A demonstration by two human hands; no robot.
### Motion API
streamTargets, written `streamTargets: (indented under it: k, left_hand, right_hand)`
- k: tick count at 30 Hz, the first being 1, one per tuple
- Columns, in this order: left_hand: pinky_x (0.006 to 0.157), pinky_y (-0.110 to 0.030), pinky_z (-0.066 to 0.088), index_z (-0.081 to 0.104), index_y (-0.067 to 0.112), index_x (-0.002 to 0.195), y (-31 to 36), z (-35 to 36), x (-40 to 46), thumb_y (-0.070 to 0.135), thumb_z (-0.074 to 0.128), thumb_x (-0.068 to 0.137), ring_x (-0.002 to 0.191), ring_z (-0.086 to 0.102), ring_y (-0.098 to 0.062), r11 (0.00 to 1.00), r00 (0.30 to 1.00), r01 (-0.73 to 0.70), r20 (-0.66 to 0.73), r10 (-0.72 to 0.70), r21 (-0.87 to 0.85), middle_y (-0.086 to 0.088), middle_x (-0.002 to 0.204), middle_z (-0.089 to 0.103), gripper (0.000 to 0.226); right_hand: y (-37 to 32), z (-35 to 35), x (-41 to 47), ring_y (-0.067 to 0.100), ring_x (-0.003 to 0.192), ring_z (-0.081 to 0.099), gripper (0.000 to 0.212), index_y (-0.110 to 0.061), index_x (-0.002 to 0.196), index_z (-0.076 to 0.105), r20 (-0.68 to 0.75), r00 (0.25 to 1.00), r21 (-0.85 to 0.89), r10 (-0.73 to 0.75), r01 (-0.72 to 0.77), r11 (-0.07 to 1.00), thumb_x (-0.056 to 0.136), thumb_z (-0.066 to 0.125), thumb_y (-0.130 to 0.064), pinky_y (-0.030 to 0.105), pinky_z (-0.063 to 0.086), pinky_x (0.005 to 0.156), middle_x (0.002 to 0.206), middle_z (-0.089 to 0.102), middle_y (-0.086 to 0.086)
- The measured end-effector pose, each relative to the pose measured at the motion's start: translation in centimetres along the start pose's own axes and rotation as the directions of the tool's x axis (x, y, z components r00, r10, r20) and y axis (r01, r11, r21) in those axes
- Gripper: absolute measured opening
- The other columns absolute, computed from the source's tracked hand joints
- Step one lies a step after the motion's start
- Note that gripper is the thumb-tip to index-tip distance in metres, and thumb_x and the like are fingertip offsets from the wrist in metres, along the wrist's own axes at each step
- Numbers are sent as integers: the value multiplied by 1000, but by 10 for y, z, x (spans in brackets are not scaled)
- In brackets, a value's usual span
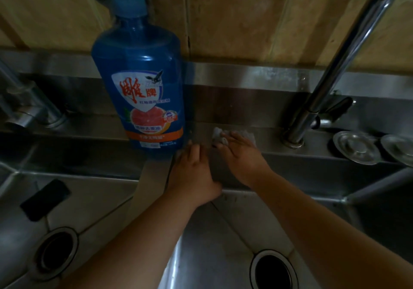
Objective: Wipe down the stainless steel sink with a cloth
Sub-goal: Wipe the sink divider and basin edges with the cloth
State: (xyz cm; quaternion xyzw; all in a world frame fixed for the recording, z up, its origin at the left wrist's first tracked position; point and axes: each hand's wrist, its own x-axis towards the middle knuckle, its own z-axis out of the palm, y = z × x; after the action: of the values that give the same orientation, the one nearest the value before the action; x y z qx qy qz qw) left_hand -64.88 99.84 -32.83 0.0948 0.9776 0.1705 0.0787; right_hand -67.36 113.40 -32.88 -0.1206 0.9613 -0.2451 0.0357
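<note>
Nearest, two round drains: one at near left (57, 252) in the left basin, one at near right (273, 270) in the right basin. A flat dark object (45, 199) lies on the left basin floor, beyond the left drain; what it is cannot be told. Two bare forearms reach from the near edge across the right basin to the far ledge of the sink (266, 140). Left hand (192, 172) rests on the divider between the basins, fingers straight and close together, tips at the base of the bottle, holding nothing. Right hand (242, 154) lies just right of it on the ledge, fingers spread and flat, pressing down a white cloth (218, 135); the cloth shows beyond and to either side of the fingertips. Blue pump bottle (143, 87) of dish soap stands upright on the ledge at the far end of the divider, its label facing the camera. Right of the cloth, the base of a tall chrome tap (317, 92) rises from the ledge. Further right on the ledge, two round steel caps (355, 146). At far left, a second tap fitting (29, 107), blurred. Farthest, a tan tiled wall (245, 20).
</note>
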Motion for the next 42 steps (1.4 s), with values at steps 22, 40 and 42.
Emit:
streamTargets:
  k: [22, 40, 42]
  left_hand:
    - [114, -44, 18, 5, 22, 146, -5, -9, -27, 40, 61, 78, 139, 11, -25, 992, 994, -33, 100, 46, -124, 1, 151, 6, 90]
    - [111, -39, 18, -5, 17, 145, 22, -7, 0, 41, 57, 80, 139, 8, -27, 996, 987, 17, 158, -31, 89, -2, 154, -5, 93]
    - [112, -39, 16, -6, 15, 145, 24, -7, 1, 42, 57, 80, 140, 4, -26, 995, 985, 23, 170, -39, 95, -2, 154, -7, 95]
  right_hand:
    - [-27, 23, 14, 24, 146, -1, 49, -30, 147, 19, 91, 995, -235, -34, 55, 970, 100, 20, -41, 41, -2, 115, 159, 7, -2]
    - [34, -6, -32, 17, 145, 11, 47, -26, 146, 26, -85, 990, -258, 112, -131, 957, 100, 23, -37, 31, 3, 116, 156, 20, -3]
    - [36, -9, -25, 20, 145, 14, 46, -26, 145, 30, -136, 965, -233, 226, -253, 939, 100, 24, -36, 33, 5, 115, 156, 22, -1]
